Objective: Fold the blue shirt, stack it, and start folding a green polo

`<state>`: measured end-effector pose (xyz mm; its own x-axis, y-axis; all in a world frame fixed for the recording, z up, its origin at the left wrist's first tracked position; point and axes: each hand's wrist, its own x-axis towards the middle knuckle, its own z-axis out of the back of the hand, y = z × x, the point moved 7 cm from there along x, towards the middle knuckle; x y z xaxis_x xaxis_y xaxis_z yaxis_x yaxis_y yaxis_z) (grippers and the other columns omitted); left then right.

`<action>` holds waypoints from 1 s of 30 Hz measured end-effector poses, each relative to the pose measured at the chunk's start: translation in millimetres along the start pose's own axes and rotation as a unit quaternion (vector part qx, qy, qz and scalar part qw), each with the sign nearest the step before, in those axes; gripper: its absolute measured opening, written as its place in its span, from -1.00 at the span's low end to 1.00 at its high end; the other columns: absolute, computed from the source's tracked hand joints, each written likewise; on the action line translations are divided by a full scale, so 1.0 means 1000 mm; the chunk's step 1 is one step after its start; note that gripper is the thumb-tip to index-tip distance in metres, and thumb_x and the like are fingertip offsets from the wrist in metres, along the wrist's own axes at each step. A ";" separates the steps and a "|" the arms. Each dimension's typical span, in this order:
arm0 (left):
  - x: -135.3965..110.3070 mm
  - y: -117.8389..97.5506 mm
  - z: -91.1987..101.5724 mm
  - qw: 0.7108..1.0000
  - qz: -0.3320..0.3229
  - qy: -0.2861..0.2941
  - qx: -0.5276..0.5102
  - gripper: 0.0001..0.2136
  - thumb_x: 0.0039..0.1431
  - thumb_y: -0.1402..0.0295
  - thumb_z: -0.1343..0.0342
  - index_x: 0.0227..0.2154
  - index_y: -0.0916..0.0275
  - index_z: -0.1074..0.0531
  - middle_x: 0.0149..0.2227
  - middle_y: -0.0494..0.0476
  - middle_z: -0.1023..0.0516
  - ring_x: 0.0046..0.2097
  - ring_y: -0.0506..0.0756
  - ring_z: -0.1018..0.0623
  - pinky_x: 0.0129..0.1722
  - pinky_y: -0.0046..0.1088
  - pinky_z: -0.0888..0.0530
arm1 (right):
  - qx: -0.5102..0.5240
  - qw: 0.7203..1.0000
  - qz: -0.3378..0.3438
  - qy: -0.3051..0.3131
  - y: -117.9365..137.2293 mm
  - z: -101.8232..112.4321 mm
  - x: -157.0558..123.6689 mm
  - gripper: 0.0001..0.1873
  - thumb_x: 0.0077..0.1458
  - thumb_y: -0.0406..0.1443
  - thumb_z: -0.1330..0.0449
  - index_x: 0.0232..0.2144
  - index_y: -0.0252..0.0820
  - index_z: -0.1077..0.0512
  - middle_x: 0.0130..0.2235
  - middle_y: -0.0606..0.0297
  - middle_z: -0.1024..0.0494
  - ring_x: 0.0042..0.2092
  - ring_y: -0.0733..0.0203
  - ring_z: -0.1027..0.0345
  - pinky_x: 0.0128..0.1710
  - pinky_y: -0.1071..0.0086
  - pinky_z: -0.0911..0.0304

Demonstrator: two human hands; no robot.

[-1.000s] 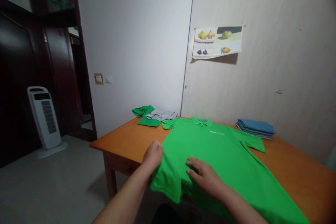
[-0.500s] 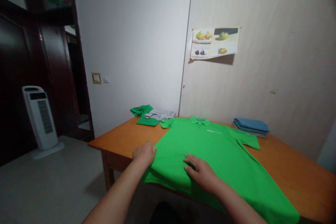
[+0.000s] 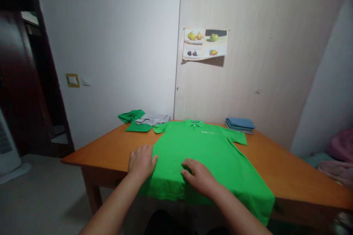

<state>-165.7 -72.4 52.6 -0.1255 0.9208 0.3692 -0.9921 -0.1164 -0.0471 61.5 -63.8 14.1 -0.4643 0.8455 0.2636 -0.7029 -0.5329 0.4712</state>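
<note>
A bright green polo shirt (image 3: 209, 150) lies spread face up on the orange wooden table (image 3: 289, 176), collar toward the wall, hem hanging over the near edge. My left hand (image 3: 141, 161) rests at the shirt's left hem edge, fingers curled on the cloth and the tabletop. My right hand (image 3: 199, 177) lies palm down on the lower middle of the shirt, fingers bent and pressing into the fabric.
A crumpled green and grey garment pile (image 3: 143, 120) sits at the far left of the table. A folded blue stack (image 3: 239, 125) lies at the far right by the wall. A fruit picture (image 3: 205, 43) hangs above. Pink bedding (image 3: 338, 154) shows at right.
The lifted, folded-under left hem corner has been laid down flat. My left hand went from a fist gripping the cloth to resting on it. The view swung right.
</note>
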 end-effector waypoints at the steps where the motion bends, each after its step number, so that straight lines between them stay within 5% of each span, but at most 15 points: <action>1: 0.000 -0.011 -0.004 0.999 -0.034 0.000 -0.023 -0.67 0.29 0.13 0.03 -0.02 0.18 -0.39 0.05 0.33 -0.47 0.13 0.32 -0.41 0.10 -0.11 -0.27 | -0.008 1.000 -0.008 0.001 -0.002 0.001 -0.003 -0.50 0.21 -0.09 -0.10 0.12 -0.18 -0.46 0.24 0.03 -0.39 0.28 -0.04 -0.21 0.29 0.08 -0.04; 6: -0.002 -0.054 -0.033 0.983 -0.153 0.039 -0.096 -0.60 0.29 0.03 0.01 0.08 0.07 -0.40 0.24 0.21 -0.38 0.27 0.24 -0.31 0.25 -0.21 -0.17 | -0.034 0.998 -0.057 -0.012 -0.025 0.014 -0.024 -0.44 0.22 -0.01 -0.08 0.17 -0.12 -0.41 0.29 0.02 -0.32 0.33 -0.05 -0.12 0.33 -0.03 0.11; 18: -0.001 -0.053 -0.054 0.982 -0.111 0.133 -0.071 -0.38 0.29 -0.09 0.13 0.30 0.11 -0.24 0.39 0.21 -0.13 0.41 0.29 -0.07 0.33 0.02 -0.05 | -0.167 0.949 -0.250 -0.097 -0.149 0.074 -0.086 -0.37 0.26 0.02 0.02 0.21 -0.19 -0.36 0.31 0.03 -0.28 0.36 -0.11 -0.04 0.33 -0.06 0.10; 23: -0.001 -0.054 -0.056 0.980 -0.108 0.157 -0.051 -0.32 0.29 -0.14 0.17 0.35 0.11 -0.14 0.42 0.20 -0.01 0.43 0.31 0.02 0.33 0.08 0.01 | -0.181 0.946 -0.254 -0.091 -0.150 0.075 -0.085 -0.30 0.25 0.05 0.04 0.26 -0.24 -0.30 0.34 0.01 -0.21 0.39 -0.09 0.06 0.34 0.03 0.07; 30: -0.011 -0.052 -0.054 0.978 -0.117 0.170 -0.036 -0.30 0.29 -0.16 0.22 0.38 0.08 -0.07 0.43 0.15 0.06 0.44 0.30 0.07 0.33 0.12 0.05 | -0.151 0.964 -0.214 -0.056 -0.136 0.064 -0.090 -0.29 0.26 0.09 0.05 0.27 -0.20 -0.29 0.35 0.06 -0.18 0.39 -0.14 0.07 0.35 -0.08 0.16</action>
<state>-113.0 -56.2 1.3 0.1241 0.9911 0.0483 -0.9895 0.1272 -0.0685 233.4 -65.2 -20.4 -0.0481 0.9794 0.1959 -0.9494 -0.1058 0.2956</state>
